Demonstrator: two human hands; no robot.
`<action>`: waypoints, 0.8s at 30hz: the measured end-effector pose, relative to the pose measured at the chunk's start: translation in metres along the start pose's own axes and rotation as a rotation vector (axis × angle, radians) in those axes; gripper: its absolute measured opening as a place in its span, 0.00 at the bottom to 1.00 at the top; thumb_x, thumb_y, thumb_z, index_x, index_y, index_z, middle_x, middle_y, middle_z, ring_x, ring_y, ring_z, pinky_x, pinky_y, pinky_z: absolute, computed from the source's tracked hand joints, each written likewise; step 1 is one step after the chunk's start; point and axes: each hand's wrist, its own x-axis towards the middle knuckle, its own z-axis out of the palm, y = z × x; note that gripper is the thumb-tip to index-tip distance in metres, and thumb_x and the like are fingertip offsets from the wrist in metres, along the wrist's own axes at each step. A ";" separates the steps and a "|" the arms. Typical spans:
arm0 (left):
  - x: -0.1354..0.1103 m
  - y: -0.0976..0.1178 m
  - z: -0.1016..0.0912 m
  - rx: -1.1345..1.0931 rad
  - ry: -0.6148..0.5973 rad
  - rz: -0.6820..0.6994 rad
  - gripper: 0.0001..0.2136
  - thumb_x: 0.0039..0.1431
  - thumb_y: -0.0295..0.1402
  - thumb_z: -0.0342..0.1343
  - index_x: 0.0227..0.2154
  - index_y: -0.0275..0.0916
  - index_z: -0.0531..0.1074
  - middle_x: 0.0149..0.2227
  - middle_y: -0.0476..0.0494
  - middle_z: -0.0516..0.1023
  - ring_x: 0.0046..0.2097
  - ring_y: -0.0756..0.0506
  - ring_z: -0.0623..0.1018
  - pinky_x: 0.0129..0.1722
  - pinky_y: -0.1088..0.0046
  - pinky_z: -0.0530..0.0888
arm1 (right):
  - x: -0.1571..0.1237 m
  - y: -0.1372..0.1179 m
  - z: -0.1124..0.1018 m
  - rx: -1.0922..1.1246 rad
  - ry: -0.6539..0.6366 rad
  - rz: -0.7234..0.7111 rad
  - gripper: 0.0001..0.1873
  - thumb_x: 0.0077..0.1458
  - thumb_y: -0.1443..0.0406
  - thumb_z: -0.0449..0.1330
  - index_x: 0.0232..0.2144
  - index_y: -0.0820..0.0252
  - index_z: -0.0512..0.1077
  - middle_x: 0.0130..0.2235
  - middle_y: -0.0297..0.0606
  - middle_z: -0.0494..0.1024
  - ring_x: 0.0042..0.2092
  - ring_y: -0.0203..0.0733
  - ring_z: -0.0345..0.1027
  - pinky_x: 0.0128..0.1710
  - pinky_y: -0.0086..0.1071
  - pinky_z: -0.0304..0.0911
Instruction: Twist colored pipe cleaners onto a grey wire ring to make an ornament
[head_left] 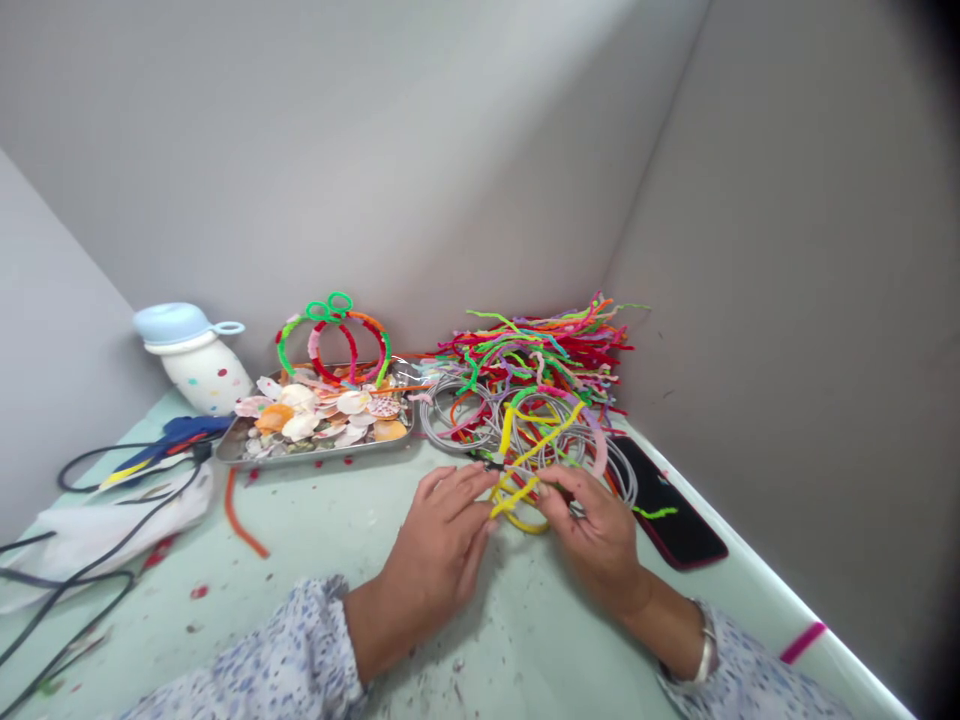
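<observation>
Near the table's middle, my left hand (450,530) pinches the lower end of a yellow pipe cleaner (514,498). The other end of that short piece meets the fingertips of my right hand (596,535), whose thumb and forefinger are closed on it. Just behind the fingers, more yellow pipe cleaner (551,437) slants up and crosses grey wire rings (459,415). A yellow curve also shows under the hands, low on a ring. Between the hands is a small dark and silver item (495,466), partly hidden by my left fingers.
Behind lies a heap of coloured pipe cleaners (540,350). Left of it, a metal tray (315,458) holds shells, with a pipe-cleaner-wrapped ring (289,345) standing at its back. A white bottle (206,375), black cables (112,555) and a phone (671,510) lie around.
</observation>
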 end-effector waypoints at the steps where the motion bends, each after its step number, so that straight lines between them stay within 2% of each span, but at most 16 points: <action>1: 0.000 0.002 -0.001 -0.035 0.012 0.030 0.11 0.62 0.22 0.47 0.44 0.38 0.69 0.51 0.38 0.75 0.57 0.42 0.69 0.58 0.55 0.59 | 0.000 0.001 0.000 -0.002 0.003 0.014 0.08 0.58 0.69 0.55 0.39 0.54 0.71 0.33 0.33 0.78 0.31 0.36 0.72 0.34 0.29 0.67; 4: -0.001 0.006 -0.004 -0.142 0.014 0.072 0.10 0.62 0.24 0.47 0.43 0.38 0.68 0.40 0.40 0.78 0.47 0.44 0.75 0.55 0.60 0.65 | 0.001 0.002 0.001 -0.009 -0.002 0.000 0.09 0.58 0.69 0.55 0.39 0.54 0.71 0.33 0.33 0.79 0.32 0.37 0.73 0.34 0.29 0.68; 7: -0.006 0.009 -0.007 -0.214 -0.013 0.012 0.08 0.63 0.27 0.46 0.41 0.38 0.69 0.30 0.44 0.76 0.33 0.47 0.75 0.39 0.70 0.71 | 0.001 0.002 0.001 -0.013 -0.005 -0.029 0.09 0.58 0.70 0.54 0.38 0.54 0.72 0.33 0.33 0.79 0.32 0.37 0.74 0.33 0.29 0.68; 8: -0.008 0.010 -0.008 -0.244 -0.015 -0.006 0.08 0.64 0.28 0.46 0.42 0.38 0.69 0.28 0.45 0.75 0.30 0.47 0.75 0.34 0.72 0.71 | 0.001 0.002 0.001 -0.012 -0.001 -0.026 0.09 0.58 0.70 0.54 0.38 0.54 0.72 0.33 0.33 0.79 0.32 0.37 0.73 0.33 0.29 0.68; 11: -0.011 0.014 -0.013 -0.402 0.000 -0.037 0.12 0.64 0.26 0.44 0.47 0.40 0.67 0.27 0.49 0.77 0.27 0.50 0.75 0.32 0.75 0.70 | 0.001 0.001 0.000 -0.010 0.008 0.003 0.09 0.58 0.69 0.54 0.38 0.54 0.72 0.32 0.33 0.78 0.30 0.36 0.72 0.32 0.29 0.67; 14: -0.007 0.016 -0.016 -0.553 0.004 -0.212 0.10 0.66 0.28 0.44 0.45 0.41 0.68 0.29 0.49 0.78 0.30 0.51 0.77 0.34 0.77 0.71 | 0.001 0.000 0.000 0.004 -0.009 -0.027 0.09 0.58 0.70 0.54 0.38 0.54 0.71 0.32 0.33 0.78 0.30 0.36 0.72 0.32 0.29 0.67; 18: 0.007 0.011 -0.015 -0.726 0.019 -0.532 0.09 0.63 0.35 0.49 0.41 0.39 0.71 0.41 0.43 0.77 0.44 0.46 0.76 0.44 0.71 0.72 | 0.000 -0.002 -0.001 0.018 -0.050 -0.132 0.08 0.58 0.70 0.55 0.38 0.54 0.71 0.33 0.33 0.79 0.32 0.37 0.74 0.33 0.29 0.67; 21: 0.014 0.006 -0.009 -0.919 -0.063 -0.684 0.11 0.56 0.37 0.57 0.39 0.37 0.73 0.41 0.41 0.78 0.43 0.44 0.76 0.44 0.67 0.71 | -0.001 -0.004 0.000 0.031 -0.070 -0.181 0.08 0.58 0.71 0.56 0.39 0.55 0.71 0.32 0.33 0.79 0.31 0.35 0.73 0.33 0.28 0.66; 24: 0.014 0.004 -0.002 -1.113 -0.129 -0.762 0.10 0.53 0.36 0.59 0.36 0.36 0.74 0.36 0.42 0.79 0.38 0.46 0.77 0.40 0.70 0.71 | -0.002 -0.006 0.002 0.054 -0.109 -0.200 0.08 0.58 0.71 0.55 0.38 0.56 0.71 0.30 0.33 0.78 0.30 0.35 0.72 0.31 0.27 0.65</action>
